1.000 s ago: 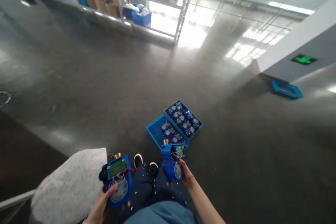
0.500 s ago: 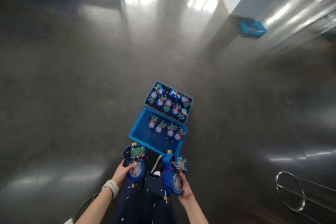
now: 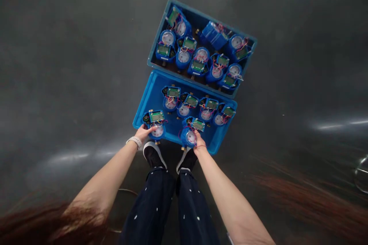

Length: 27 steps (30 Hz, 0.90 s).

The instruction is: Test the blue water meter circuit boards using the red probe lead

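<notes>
My left hand (image 3: 144,132) grips a blue water meter (image 3: 156,131) with a round clear dial, a green circuit board and loose wires. In my right hand (image 3: 199,140) is a second water meter (image 3: 190,137) of the same kind, its brass end pointing toward me. Both meters are over the near edge of a shallow blue tray (image 3: 152,88). Several more meters stand in a slanted row in that tray, among them one at its far left (image 3: 171,101). I cannot tell whether the held meters touch the tray floor.
Just beyond the tray stands a deeper blue crate (image 3: 169,4) holding several similar meters, one lying on its side (image 3: 215,35). My shoes (image 3: 153,155) are close to the tray's near edge. Grey floor (image 3: 71,65) surrounds everything, and a metal ring (image 3: 361,174) shows at the right edge.
Both hands have moved forward and down with their meters, from in front of my legs to over the near part of the tray. My view has tilted down and come closer to the containers.
</notes>
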Available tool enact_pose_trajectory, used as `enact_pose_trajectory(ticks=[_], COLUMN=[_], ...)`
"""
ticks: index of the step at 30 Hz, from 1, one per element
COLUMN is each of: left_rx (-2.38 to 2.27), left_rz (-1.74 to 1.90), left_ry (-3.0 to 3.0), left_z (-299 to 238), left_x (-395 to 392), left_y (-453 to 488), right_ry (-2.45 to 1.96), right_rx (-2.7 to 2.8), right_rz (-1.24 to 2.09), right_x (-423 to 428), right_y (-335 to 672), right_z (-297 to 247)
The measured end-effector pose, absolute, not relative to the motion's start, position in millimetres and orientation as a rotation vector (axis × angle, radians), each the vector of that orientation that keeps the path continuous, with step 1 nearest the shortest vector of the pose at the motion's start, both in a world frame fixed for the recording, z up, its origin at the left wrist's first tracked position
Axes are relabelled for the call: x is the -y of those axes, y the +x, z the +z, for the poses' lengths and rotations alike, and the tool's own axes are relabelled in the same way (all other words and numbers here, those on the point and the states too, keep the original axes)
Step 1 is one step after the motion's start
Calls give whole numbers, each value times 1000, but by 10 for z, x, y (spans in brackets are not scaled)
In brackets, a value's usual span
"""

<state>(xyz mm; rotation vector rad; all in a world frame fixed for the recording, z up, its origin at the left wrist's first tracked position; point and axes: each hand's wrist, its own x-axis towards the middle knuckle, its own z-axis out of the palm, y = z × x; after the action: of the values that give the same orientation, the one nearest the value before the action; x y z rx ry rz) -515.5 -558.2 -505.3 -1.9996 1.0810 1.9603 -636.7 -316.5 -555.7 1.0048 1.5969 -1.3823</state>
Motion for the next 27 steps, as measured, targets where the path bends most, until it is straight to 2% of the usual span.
enact_pose_trajectory(ticks=[6,12,18,23,27], left_rx=[-959,-896,-1046,-1160,-1239], left_rz=[2025,2099,2031,1715,1472], left_ry=[-1966,-1986,-2104,-2157,-2103], left_z=[-5548,-5692,-5758,-5506,-4733], left_x=[5689,5641,5545,5435,5240], left_y=[-5213,-5256,-5386,-5317,-5074], right_ry=[1085,1040,948,855,741], right_rx=[-1535,-1508,-1593,-1713,-1858], right_rz=[-1436,-1477,-1433,-1274,-1200], right_x=[3247,3331,3417,3337,3120], right_y=[-6380,-6372,-6379,-6329,-6303], right_z=[-5909,-5946,-5969,-5644,-4810])
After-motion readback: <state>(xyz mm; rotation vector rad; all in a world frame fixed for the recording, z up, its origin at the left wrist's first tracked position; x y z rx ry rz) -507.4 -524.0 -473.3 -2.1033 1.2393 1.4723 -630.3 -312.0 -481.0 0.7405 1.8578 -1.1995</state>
